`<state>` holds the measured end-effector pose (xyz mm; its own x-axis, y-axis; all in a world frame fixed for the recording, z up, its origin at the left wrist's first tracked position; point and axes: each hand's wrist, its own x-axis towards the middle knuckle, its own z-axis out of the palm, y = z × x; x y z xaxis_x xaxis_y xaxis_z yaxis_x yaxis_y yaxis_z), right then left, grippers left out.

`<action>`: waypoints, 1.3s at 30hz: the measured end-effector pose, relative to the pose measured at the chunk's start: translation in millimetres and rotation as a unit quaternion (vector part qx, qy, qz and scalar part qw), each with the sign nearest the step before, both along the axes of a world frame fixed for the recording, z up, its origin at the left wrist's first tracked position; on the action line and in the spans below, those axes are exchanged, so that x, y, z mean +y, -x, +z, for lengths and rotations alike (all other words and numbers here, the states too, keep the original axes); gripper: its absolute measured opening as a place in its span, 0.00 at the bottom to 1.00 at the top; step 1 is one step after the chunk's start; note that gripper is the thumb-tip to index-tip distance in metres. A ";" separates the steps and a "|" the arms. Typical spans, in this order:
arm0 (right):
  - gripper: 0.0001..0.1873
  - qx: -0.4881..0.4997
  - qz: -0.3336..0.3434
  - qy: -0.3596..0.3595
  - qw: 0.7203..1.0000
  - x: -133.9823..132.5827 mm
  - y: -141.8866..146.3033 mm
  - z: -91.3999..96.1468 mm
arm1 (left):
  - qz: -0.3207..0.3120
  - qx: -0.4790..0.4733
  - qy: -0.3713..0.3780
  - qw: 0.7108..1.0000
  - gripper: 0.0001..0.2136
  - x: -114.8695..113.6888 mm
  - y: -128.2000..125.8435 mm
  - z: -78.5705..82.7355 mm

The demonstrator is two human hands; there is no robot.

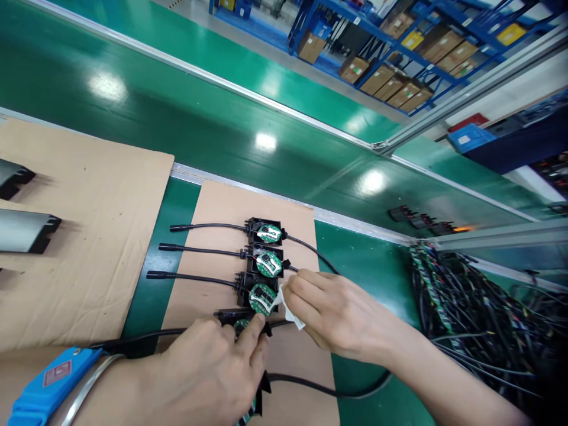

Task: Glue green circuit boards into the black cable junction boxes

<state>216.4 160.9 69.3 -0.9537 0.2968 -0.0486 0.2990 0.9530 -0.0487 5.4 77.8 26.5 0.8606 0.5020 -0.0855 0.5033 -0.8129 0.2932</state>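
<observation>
Black plastic housings lie in a column on cardboard, each holding a round green circuit board with cables at both sides. The top board [269, 234] and second board [268, 264] carry white strips. My right hand [332, 310] pinches a thin white paper piece [291, 309], whose edge reaches the third board [261, 298]. My left hand [213, 367] is closed around the fourth black housing [227, 316], its index finger pressing beside that board, which is mostly covered. Another housing [262, 387] shows partly below my left hand.
Cardboard [89, 236] at left bears silver-and-black profile pieces [29, 231]. A heap of black cables [479, 325] lies at right. Dark cylindrical parts [421, 220] stand by the metal frame. Behind the clear panel, blue shelving [377, 29] holds cardboard boxes.
</observation>
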 end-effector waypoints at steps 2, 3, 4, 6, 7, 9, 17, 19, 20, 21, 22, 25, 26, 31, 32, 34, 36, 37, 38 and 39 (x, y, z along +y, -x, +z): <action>0.17 -0.002 -0.004 0.001 1.000 2.7 -1.9 -1.5 | -0.005 0.011 0.005 1.000 0.23 1.2 0.8 2.7; 0.17 0.000 -0.004 0.000 1.000 3.7 -2.3 -2.2 | -0.007 0.015 0.006 1.000 0.23 1.8 1.1 3.8; 0.17 0.003 -0.002 -0.002 1.000 4.5 -2.1 -2.8 | -0.011 0.015 0.007 1.000 0.23 2.4 1.3 4.5; 0.17 0.014 0.005 -0.006 1.000 5.6 -0.6 -3.9 | -0.020 0.006 0.006 1.000 0.23 3.2 1.1 4.1; 0.17 0.020 0.008 -0.007 1.000 6.1 0.5 -4.4 | -0.021 0.001 0.005 1.000 0.23 3.3 0.8 3.0; 0.17 0.027 0.013 -0.006 1.000 7.2 3.1 -5.8 | -0.016 -0.002 0.005 1.000 0.23 2.8 0.1 -0.2; 0.17 0.027 0.023 -0.008 0.999 13.5 5.6 -14.2 | -0.011 -0.004 0.008 1.000 0.22 2.0 0.5 -0.9; 0.17 0.031 0.023 -0.017 0.999 13.7 4.4 -15.0 | -0.019 0.018 0.022 0.999 0.23 4.6 0.8 5.4; 0.17 0.032 0.020 -0.021 0.999 13.4 3.8 -15.3 | -0.022 0.031 0.028 0.999 0.24 5.6 0.9 8.5; 0.17 0.032 0.017 -0.026 0.999 12.9 3.4 -15.5 | -0.024 0.044 0.032 0.998 0.25 6.3 1.0 11.1; 0.17 0.032 0.013 -0.030 0.999 12.2 3.2 -15.8 | -0.024 0.054 0.034 0.998 0.25 6.3 1.2 13.0; 0.18 0.041 0.017 -0.042 0.998 9.7 3.3 -17.1 | -0.030 0.068 0.028 0.997 0.27 3.2 2.0 12.2; 0.17 0.044 0.021 -0.046 0.998 8.9 3.2 -17.7 | -0.033 0.067 0.021 0.997 0.27 1.5 2.4 10.1; 0.15 0.050 -0.043 -0.051 0.997 7.3 -3.5 -18.6 | -0.029 0.027 -0.032 0.999 0.30 -3.6 7.4 -2.2; 0.14 0.070 -0.076 -0.032 0.994 6.8 -6.2 -18.1 | -0.029 0.020 -0.038 0.999 0.30 -3.5 9.4 -2.4; 0.10 0.129 -0.157 0.031 0.979 4.1 -11.9 -16.8 | -0.024 0.011 -0.042 0.999 0.29 -3.2 14.9 1.1; 0.06 0.183 -0.223 0.089 0.953 -2.9 -15.6 -15.7 | -0.013 0.007 -0.030 0.999 0.27 -5.6 22.2 8.7; 0.04 0.203 -0.242 0.106 0.943 -8.4 -16.1 -15.6 | -0.008 0.007 -0.022 1.000 0.25 -8.4 26.1 12.9; 0.03 0.220 -0.245 0.115 0.937 -15.2 -15.4 -15.9 | -0.005 0.006 -0.014 1.000 0.22 -12.4 30.1 16.8; 0.02 0.237 -0.235 0.118 0.935 -22.9 -13.5 -16.8 | -0.005 0.005 -0.006 1.000 0.20 -17.3 33.8 19.9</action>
